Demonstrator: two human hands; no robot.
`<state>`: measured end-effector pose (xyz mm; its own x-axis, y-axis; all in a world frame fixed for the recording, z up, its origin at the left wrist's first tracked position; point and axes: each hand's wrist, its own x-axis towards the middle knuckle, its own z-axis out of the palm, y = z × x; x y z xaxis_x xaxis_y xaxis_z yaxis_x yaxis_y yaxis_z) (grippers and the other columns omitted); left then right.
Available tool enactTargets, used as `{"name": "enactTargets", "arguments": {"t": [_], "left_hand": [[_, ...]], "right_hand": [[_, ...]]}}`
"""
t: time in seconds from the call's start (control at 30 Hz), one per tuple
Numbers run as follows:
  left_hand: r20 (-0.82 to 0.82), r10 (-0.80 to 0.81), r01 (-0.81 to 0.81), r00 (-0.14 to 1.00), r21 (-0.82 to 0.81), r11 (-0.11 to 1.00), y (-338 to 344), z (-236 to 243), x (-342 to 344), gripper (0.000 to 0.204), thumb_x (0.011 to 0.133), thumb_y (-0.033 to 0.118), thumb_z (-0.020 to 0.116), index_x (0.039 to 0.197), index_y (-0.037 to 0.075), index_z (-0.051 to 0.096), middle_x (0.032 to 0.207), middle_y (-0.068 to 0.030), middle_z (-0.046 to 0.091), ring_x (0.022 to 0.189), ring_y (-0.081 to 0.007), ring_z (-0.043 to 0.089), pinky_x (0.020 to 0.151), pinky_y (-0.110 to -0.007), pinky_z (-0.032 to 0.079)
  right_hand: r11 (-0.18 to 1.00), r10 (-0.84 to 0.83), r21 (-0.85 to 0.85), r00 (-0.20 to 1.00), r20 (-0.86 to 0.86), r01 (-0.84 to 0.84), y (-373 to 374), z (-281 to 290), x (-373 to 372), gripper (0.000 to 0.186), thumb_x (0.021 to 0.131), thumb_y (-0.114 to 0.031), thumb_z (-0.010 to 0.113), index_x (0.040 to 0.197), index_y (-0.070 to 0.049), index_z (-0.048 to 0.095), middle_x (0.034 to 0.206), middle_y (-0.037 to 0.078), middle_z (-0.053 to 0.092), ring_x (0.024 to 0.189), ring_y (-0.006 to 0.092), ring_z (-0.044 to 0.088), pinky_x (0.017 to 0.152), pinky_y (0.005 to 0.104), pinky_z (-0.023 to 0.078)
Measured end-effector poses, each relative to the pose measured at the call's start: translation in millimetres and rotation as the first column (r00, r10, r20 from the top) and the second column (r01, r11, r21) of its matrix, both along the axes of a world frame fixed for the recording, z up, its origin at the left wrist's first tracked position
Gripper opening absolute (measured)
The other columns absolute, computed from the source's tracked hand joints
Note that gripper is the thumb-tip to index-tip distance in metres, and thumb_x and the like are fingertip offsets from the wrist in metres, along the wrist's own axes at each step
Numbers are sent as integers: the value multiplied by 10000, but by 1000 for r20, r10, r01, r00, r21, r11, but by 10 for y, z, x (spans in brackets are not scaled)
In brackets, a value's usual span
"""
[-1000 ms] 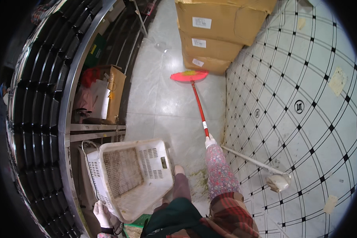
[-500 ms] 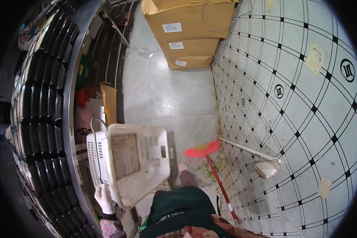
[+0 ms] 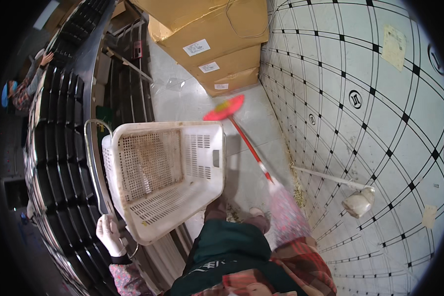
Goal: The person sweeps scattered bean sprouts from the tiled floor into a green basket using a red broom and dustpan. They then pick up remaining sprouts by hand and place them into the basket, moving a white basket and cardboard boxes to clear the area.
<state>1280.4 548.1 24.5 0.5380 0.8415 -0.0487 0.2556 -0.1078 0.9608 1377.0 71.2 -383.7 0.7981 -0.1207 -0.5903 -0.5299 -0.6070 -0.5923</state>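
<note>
Our left hand (image 3: pixel 108 234) grips the tilted white basket (image 3: pixel 165 172) by its corner over the floor, our right hand (image 3: pixel 276 187) (blurred, grip unclear) swings the red broom (image 3: pixel 227 109); its handle could strike the basket.

Held at lower left of the frame: white plastic basket (image 3: pixel 163 177), rectangular, perforated on floor and walls, open mouth turned toward the camera and tilted, one corner dipping toward the lower left. Dirty brownish staining across the inside of its slotted floor. Thin metal handle looped along its left edge. Gripped at its lower left corner by the gloved left hand (image 3: pixel 109 233). Right of it, centre frame: red broom (image 3: pixel 241 133), red fan-shaped head uppermost near the basket's top right corner, red-and-white handle slanting down and right to the blurred right hand (image 3: pixel 276 186).
</note>
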Motion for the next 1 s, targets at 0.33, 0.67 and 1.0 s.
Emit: {"name": "enactTargets", "arguments": {"t": [0.33, 0.67, 1.0], "left_hand": [[-11, -220, 201, 975, -370, 907, 802, -760, 1141, 150, 905, 166, 569, 861, 32, 620, 554, 113, 382, 457, 14, 279, 427, -168, 169], [-168, -277, 200, 946, -370, 907, 1043, -940, 1613, 171, 902, 204, 576, 833, 54, 623, 502, 120, 321, 397, 16, 253, 371, -176, 142], [-46, -233, 201, 971, -361, 911, 1244, -1066, 1482, 135, 890, 157, 594, 864, 28, 624, 737, 22, 588, 470, 21, 312, 411, -157, 206]], "right_hand": [[911, -253, -410, 851, -459, 50, -1093, 2858, -3152, 374, 875, -297, 500, 1188, -104, 567, 972, 225, 628, 942, 374, 599, 814, 428, 468], [994, -102, -45, 990, -96, 98, 695, 617, 518, 349, 897, -364, 446, 1170, -179, 563, 933, 218, 625, 850, 385, 599, 748, 449, 473], [890, -294, -455, 720, -629, -35, -362, 2319, -1687, 383, 887, -437, 464, 1175, -204, 563, 1029, 212, 606, 966, 385, 581, 833, 487, 444]]}}
